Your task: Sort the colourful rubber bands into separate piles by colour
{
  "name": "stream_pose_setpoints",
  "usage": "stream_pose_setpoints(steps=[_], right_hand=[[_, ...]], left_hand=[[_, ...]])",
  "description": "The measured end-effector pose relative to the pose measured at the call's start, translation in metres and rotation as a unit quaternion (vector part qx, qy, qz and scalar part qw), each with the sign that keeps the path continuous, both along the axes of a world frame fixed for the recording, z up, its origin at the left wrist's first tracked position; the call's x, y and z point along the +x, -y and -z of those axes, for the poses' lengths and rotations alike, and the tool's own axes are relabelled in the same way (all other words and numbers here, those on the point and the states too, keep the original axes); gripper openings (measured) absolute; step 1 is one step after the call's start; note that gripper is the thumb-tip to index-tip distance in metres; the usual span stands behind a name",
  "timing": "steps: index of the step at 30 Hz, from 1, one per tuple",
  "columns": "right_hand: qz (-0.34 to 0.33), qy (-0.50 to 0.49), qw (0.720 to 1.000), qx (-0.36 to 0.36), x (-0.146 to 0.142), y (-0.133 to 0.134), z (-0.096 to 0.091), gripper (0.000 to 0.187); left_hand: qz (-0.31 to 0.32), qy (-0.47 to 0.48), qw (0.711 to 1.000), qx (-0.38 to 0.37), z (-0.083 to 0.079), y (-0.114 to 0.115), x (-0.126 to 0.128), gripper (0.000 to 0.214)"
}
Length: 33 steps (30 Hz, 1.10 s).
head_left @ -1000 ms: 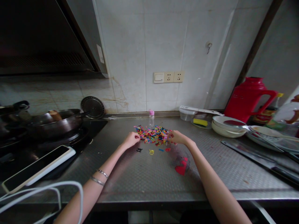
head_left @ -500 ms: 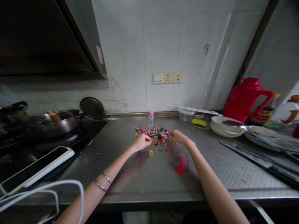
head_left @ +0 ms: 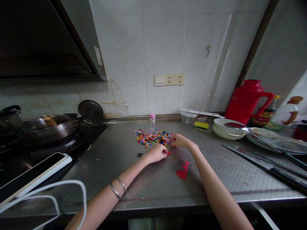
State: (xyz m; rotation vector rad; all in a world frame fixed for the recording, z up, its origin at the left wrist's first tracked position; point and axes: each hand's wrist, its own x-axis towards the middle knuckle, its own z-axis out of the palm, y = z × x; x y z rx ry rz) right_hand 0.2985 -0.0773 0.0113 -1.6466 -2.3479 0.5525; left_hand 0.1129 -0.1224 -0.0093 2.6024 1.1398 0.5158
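A loose pile of small multicoloured rubber bands (head_left: 151,138) lies in the middle of the metal counter. My left hand (head_left: 158,153) is in front of it, fingers pinched at a little clump of red rubber bands (head_left: 169,153). At the pile's right edge, my right hand (head_left: 179,140) has its fingertips pressed together; what they hold is too small to make out. A small black clump (head_left: 139,155) sits left of my left hand. Nearer me lies a clear plastic bag with a red heart print (head_left: 183,171). Behind the pile stands a clear little bottle with a pink cap (head_left: 152,122).
To the left are a stove with a pan (head_left: 51,127), a white device with a dark screen (head_left: 35,175) and a white cable (head_left: 81,188). On the right are a knife (head_left: 251,159), stacked bowls (head_left: 229,131), a yellow sponge (head_left: 201,125) and a red thermos (head_left: 244,102).
My left hand has moved right and toward me, from the pile to the red clump, now covering the yellow and blue clumps. My right hand stays by the pile's edge. The view has shifted slightly.
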Motion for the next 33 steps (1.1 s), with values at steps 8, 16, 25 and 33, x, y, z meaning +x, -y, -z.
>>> stream_pose_setpoints(steps=[8, 16, 25, 33], right_hand=[[0.008, 0.033, 0.999, 0.013, -0.002, -0.006, 0.008, 0.026], [-0.016, 0.004, 1.000, 0.000, -0.001, -0.011, 0.014, 0.018], [-0.033, 0.000, 0.999, -0.001, -0.004, -0.007, 0.011, 0.019], [-0.052, 0.025, 0.998, 0.016, -0.008, -0.003, 0.008, 0.022]], left_hand=[[0.007, 0.083, 0.996, -0.038, -0.004, -0.014, -0.018, 0.021], [-0.115, 0.195, 0.973, -0.051, -0.026, -0.051, -0.087, 0.023], [-0.159, 0.204, 0.963, -0.081, -0.013, -0.066, -0.115, 0.022], [-0.152, 0.203, 0.961, -0.110, -0.005, -0.064, -0.106, 0.022]])
